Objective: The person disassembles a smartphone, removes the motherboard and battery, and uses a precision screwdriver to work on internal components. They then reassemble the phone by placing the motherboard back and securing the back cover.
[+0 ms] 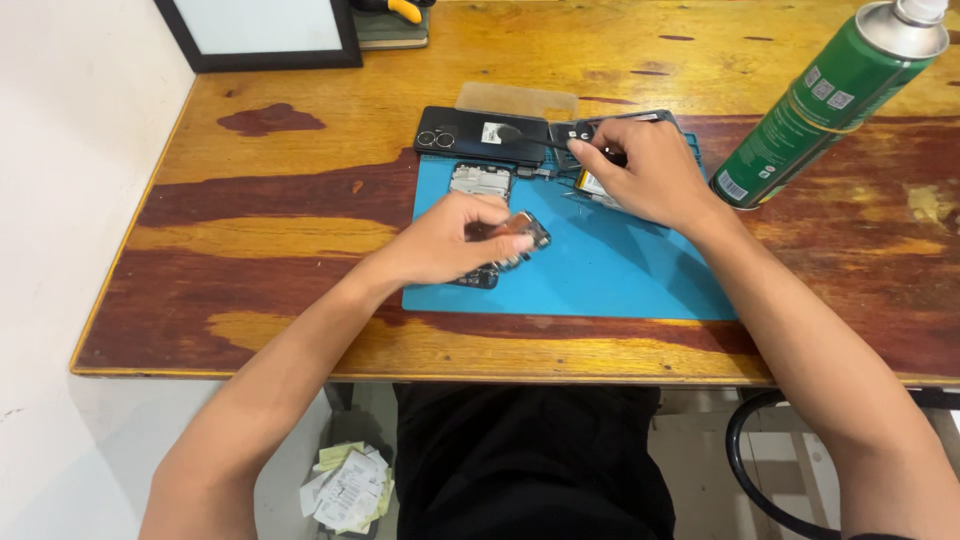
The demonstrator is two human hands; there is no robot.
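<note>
My left hand [452, 240] holds a small circuit board [522, 233] tilted above the blue work mat [610, 270], over a dark phone part [476, 278] lying on the mat. My right hand [640, 170] grips a thin dark tool [530, 136] whose flat tip points left over a black phone back cover [470, 130]. An opened phone frame [480, 180] lies on the mat between the two hands. Under my right hand a further phone body [600, 185] with a yellowish part is partly hidden.
A green spray can [835, 95] leans in from the upper right. A beige pad [515, 98] lies behind the mat. A black-framed board [260, 35] stands at the back left. A wooden table [300, 250] ends at the wall on the left; papers [350, 490] lie on the floor.
</note>
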